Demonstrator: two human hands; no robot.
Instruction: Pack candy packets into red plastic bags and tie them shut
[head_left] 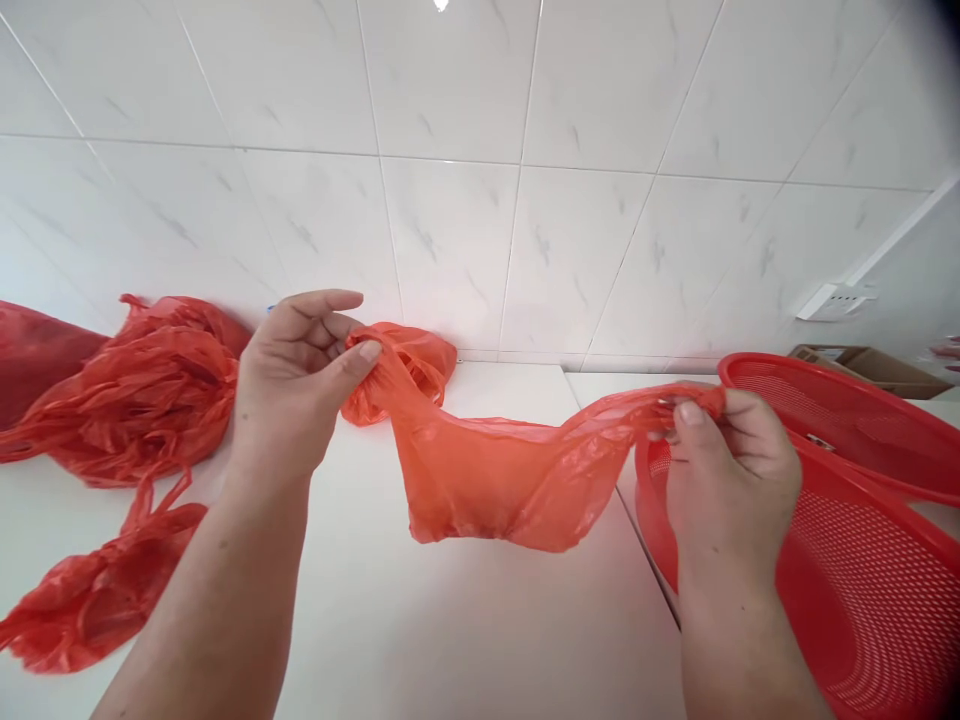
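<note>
A thin red plastic bag (pixel 495 480) is stretched sideways between my two hands, above the white tabletop (pixel 480 630). My left hand (pixel 307 370) pinches its upper left end between thumb and index finger, with another finger extended. At the right, my right hand (pixel 727 460) grips the bunched other end with thumb and fingers. The bag's middle sags, and its lower edge hangs down. Behind my left hand, a crumpled red bag (pixel 427 360) lies near the wall.
Several red bags lie at the left, including a large bundle (pixel 165 390) and a smaller tied bag (pixel 112 590). Red perforated baskets (pixel 885 560) stand at the right, with a cardboard box (pixel 870 370) behind. A tiled wall (pixel 450 230) with a socket (pixel 834 302) rises at the back.
</note>
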